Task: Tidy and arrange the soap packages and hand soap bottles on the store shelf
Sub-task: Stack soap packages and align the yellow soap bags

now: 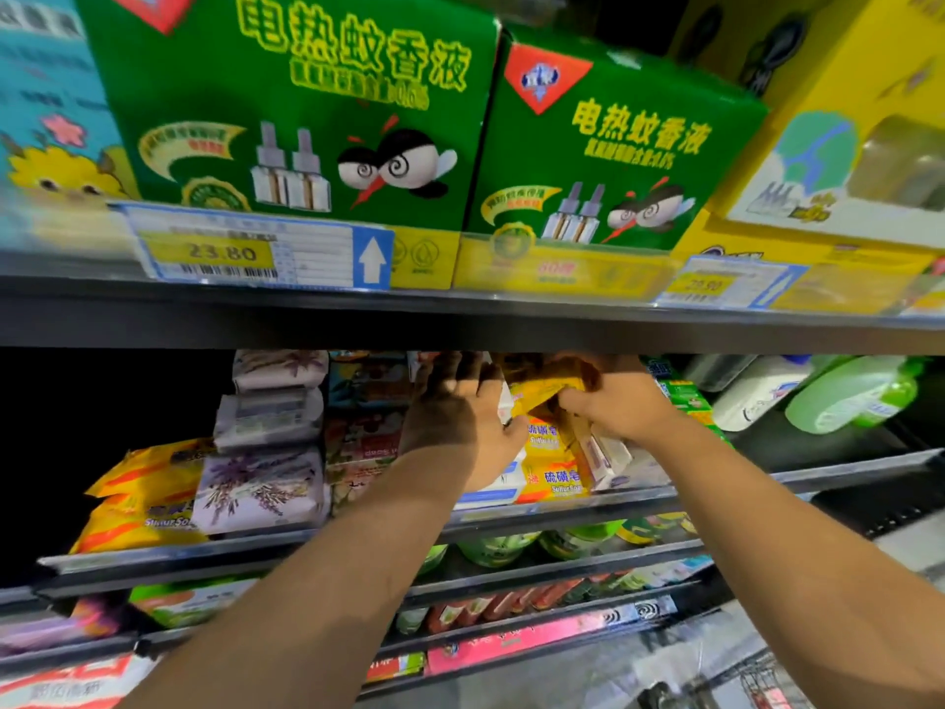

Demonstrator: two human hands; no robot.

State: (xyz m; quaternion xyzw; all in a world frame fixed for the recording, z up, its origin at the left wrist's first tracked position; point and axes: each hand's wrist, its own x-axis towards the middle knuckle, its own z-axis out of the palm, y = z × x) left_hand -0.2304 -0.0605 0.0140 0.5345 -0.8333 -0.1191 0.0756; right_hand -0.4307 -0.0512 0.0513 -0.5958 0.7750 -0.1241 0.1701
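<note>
gripping yellow pack (542, 396), overhanging shelf (460, 324), bottles (844, 396)

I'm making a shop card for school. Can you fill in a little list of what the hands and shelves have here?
Right hand: pinches a yellow sulfur soap package
Left hand: fingers spread, reaching in beside that package
Below the hands: sulfur soap stack
Left of the hands: lavender soap packages, stacked
Far right: hand soap bottles, tilted
Shelf above: green mosquito liquid boxes, price tag 23.80
</note>
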